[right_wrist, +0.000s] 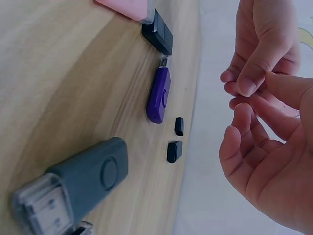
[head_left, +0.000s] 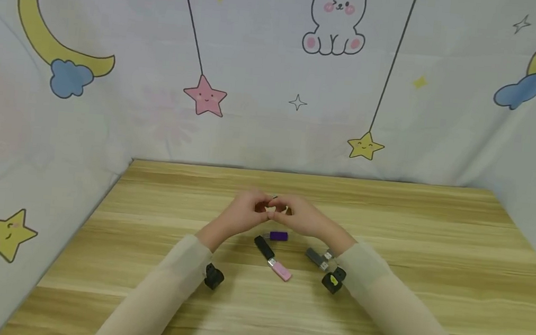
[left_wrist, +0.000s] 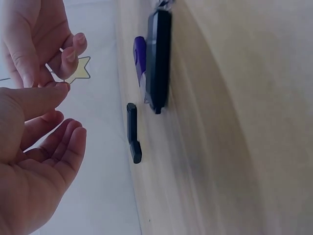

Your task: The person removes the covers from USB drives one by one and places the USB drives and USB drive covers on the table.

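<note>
Both hands meet fingertip to fingertip, raised over the far part of the table. My left hand (head_left: 245, 213) brings its thumb and forefinger tips together against the other hand's fingertips. My right hand (head_left: 304, 217) comes in from the right, its thumb and fingers bent. Whatever may lie between the fingertips is hidden. Nearest below them is a purple USB stick (head_left: 278, 236). A black USB stick (head_left: 265, 247) lies end to end with a pink USB stick (head_left: 281, 271). Close to the right wrist lies a grey USB stick (head_left: 316, 258) with a clear cap over its plug.
Beyond the purple stick, two small black pieces (right_wrist: 174, 152) (right_wrist: 179, 126) lie on the wooden table (head_left: 142, 295). Another metal plug (head_left: 329, 254) shows beside the grey stick. A printed white cloth (head_left: 252, 134) hangs behind the table and at its sides.
</note>
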`<state>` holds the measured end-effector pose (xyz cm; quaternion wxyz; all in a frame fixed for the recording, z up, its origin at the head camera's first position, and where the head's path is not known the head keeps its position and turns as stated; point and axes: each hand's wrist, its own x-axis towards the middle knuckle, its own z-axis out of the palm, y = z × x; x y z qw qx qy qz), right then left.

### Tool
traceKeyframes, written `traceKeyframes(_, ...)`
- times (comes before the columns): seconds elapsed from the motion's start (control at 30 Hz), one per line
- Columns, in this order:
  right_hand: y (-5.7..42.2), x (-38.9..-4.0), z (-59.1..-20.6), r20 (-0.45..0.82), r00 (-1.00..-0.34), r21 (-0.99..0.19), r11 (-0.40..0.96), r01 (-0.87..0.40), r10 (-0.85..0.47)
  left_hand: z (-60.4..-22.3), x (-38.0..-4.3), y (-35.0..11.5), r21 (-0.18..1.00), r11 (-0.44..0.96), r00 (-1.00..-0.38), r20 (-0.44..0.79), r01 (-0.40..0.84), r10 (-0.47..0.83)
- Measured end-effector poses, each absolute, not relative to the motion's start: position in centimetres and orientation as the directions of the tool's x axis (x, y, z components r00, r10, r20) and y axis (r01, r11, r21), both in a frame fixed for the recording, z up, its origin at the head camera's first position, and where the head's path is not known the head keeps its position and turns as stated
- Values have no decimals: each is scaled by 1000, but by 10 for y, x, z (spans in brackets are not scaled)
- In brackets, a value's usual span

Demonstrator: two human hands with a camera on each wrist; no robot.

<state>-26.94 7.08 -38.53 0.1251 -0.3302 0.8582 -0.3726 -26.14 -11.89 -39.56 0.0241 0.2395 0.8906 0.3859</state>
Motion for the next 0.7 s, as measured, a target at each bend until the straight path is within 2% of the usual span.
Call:
traceKeyframes(0.37,80,-255,-394,9,-763,-710,533,-461,-647,-405,-246,-118,695,570,-863,148,439,484)
traceKeyframes(0.7,83,-253,-405,24,-779,-717,532,-450,-626,-415,-243,-117,638,635,-869,117,437,481)
